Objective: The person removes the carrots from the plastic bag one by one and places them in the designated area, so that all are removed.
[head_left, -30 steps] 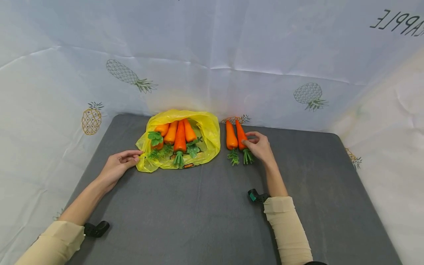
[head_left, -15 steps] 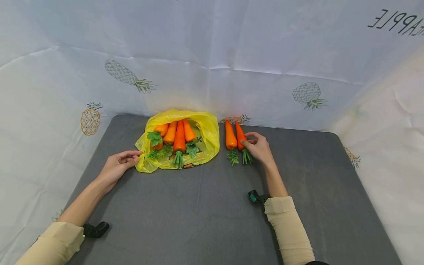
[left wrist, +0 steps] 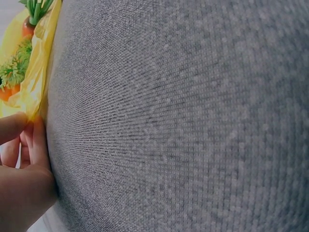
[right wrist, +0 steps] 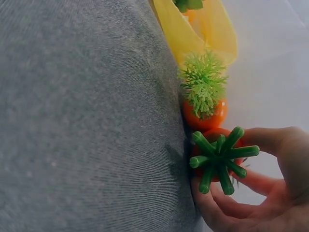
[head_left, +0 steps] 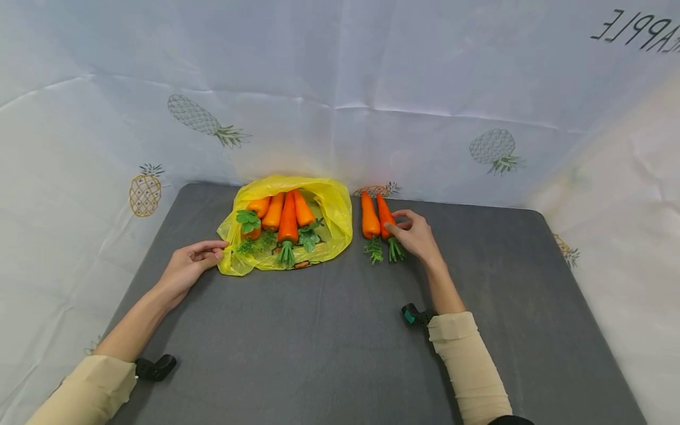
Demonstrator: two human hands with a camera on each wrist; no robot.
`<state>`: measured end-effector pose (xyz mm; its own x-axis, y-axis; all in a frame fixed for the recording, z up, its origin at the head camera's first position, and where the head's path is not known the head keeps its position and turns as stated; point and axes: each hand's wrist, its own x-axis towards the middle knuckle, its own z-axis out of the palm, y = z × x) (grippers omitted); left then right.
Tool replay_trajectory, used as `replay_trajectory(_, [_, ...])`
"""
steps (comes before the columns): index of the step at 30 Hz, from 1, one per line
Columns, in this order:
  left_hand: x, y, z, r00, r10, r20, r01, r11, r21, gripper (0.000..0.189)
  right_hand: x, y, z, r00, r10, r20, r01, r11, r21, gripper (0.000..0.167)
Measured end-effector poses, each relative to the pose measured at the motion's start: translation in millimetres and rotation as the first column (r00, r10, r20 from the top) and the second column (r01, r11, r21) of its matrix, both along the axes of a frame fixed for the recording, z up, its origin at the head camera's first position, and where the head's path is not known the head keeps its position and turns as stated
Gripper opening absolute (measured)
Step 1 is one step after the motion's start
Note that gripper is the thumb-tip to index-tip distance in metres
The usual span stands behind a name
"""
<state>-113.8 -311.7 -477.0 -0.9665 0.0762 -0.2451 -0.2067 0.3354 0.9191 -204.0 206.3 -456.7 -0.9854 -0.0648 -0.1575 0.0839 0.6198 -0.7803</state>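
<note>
A yellow plastic bag [head_left: 340, 221] lies at the back of the table, its mouth facing me, with several carrots [head_left: 288, 221] and their green tops inside. My left hand [head_left: 186, 268] pinches the bag's near left edge between thumb and fingers; the left wrist view shows the same pinched yellow film [left wrist: 34, 92]. Right of the bag, two carrots lie side by side. My right hand [head_left: 417, 236] grips the right-hand carrot [head_left: 386, 215], thumb and fingers on either side near its stubby green stems [right wrist: 219, 159]. The other carrot [head_left: 370, 218], with a feathery top [right wrist: 205, 84], lies just left of it.
The grey table [head_left: 319, 342] stretches toward me and to the right. A white cloth [head_left: 340, 77] printed with pineapples hangs right behind the bag and carrots, and also at both sides.
</note>
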Motion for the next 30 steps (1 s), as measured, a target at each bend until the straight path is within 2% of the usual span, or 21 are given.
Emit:
replay_trajectory(10, [-0.4, 0.8, 0.4, 1.000, -0.001, -0.001, 0.001, 1.000, 0.011, 0.052, -0.6, 3, 10.0, 0.999, 0.039, 0.010, -0.039, 0.999, 0.025, 0.055])
replay_trajectory(20, [-0.1, 1.1, 0.6, 1.000, 0.007, -0.015, -0.006, 1.000, 0.012, 0.052, 3.8, 8, 25.7, 0.999, 0.026, -0.028, -0.026, 1.000, -0.001, 0.053])
replay_trajectory(30, [1.1, 1.7, 1.4, 1.000, 0.003, -0.009, -0.003, 1.000, 0.018, 0.052, 4.9, 14, 32.5, 0.999, 0.011, -0.050, -0.012, 1.000, -0.019, 0.051])
